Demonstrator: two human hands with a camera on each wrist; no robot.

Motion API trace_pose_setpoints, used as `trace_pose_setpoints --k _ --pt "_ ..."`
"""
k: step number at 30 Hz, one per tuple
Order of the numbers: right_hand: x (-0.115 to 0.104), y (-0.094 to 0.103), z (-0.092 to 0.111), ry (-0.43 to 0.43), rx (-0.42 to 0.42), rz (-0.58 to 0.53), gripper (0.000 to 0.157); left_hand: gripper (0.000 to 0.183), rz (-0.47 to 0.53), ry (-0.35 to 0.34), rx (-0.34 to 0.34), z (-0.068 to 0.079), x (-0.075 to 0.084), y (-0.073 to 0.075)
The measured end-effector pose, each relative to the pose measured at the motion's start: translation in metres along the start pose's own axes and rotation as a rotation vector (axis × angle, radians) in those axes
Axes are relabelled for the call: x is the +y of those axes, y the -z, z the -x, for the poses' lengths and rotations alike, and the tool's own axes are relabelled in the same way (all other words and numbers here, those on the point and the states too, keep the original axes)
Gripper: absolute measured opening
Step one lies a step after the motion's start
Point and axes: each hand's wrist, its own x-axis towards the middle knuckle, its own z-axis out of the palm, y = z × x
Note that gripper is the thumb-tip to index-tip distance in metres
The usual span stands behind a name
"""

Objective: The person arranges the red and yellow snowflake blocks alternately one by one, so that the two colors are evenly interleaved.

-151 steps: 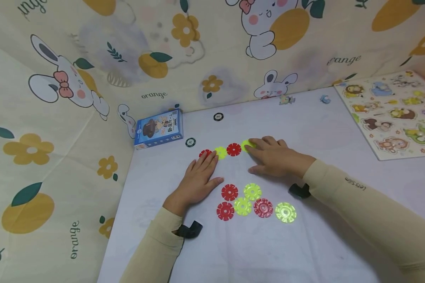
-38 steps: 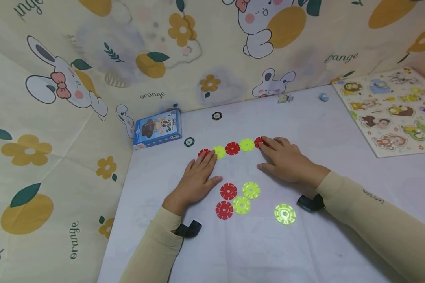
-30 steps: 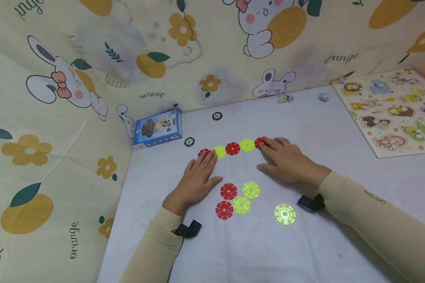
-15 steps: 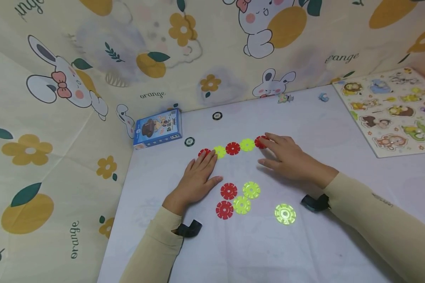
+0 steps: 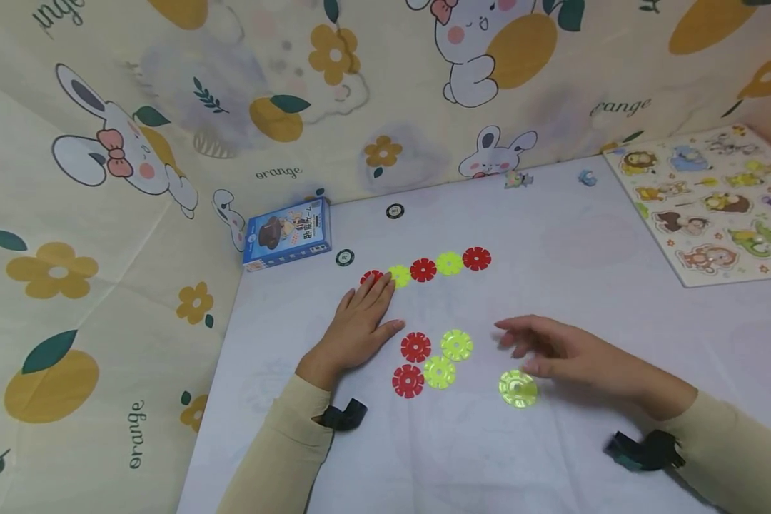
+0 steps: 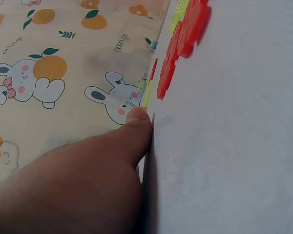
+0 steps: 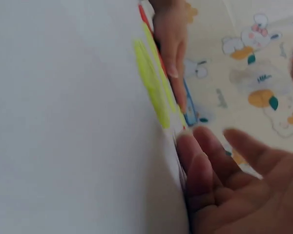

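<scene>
Interlocking plastic discs with notched rims lie on the white cloth. In the head view, a slightly rising row alternates red and yellow-green, ending at the right with a red disc [image 5: 477, 258]. My left hand [image 5: 353, 332] lies flat, fingertips over the row's leftmost red disc [image 5: 370, 277] and at the edge of the yellow-green disc [image 5: 399, 276] beside it. My right hand [image 5: 578, 357], fingers loosely bent and holding nothing, hovers by a single yellow-green disc [image 5: 517, 390]; its thumb overlaps that disc's edge. Between the hands sit two red discs [image 5: 415, 347] and two yellow-green discs [image 5: 456, 345].
A blue box [image 5: 287, 234] stands at the back left, with two black-and-white chips [image 5: 345, 258] near it. Two small figures [image 5: 518, 179] lie along the patterned backdrop. An animal picture board [image 5: 713, 207] occupies the back right.
A red disc from the near group has joined the row's right end. My right hand has since released it and moved back toward the near right. The left hand has stayed put.
</scene>
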Motion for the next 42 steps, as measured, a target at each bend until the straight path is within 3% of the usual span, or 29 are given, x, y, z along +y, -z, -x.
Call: trace_pose_setpoints --k 7,9,12,15,23,29,37,42 --pt "-0.005 -0.015 0.014 -0.075 -0.061 0.318 0.042 0.079 0.001 0.002 0.0 0.001 0.0 0.0" --pt "-0.008 -0.016 0.012 -0.092 -0.071 0.329 0.038 0.079 0.003 -0.001 -0.001 0.001 0.0 0.0" --pt "-0.011 -0.013 0.007 -0.129 -0.076 0.263 0.03 0.079 0.006 -0.003 -0.001 0.001 0.0 0.001" --pt "-0.014 -0.005 -0.005 -0.138 -0.027 0.185 0.024 0.079 0.004 0.0 -0.002 0.001 0.0 0.002" --pt "-0.003 0.033 -0.058 -0.158 0.286 0.084 0.027 0.079 0.007 -0.003 -0.002 0.001 -0.001 0.001" --pt "0.019 0.06 -0.087 -0.256 0.452 0.167 0.03 0.079 0.017 -0.001 -0.006 0.0 0.0 0.002" --pt "0.029 0.066 -0.094 -0.275 0.507 0.308 0.04 0.079 0.008 -0.003 -0.006 0.001 0.001 0.003" --pt "0.028 0.052 -0.084 -0.232 0.427 0.558 0.051 0.079 0.012 -0.01 -0.006 0.001 -0.001 0.002"
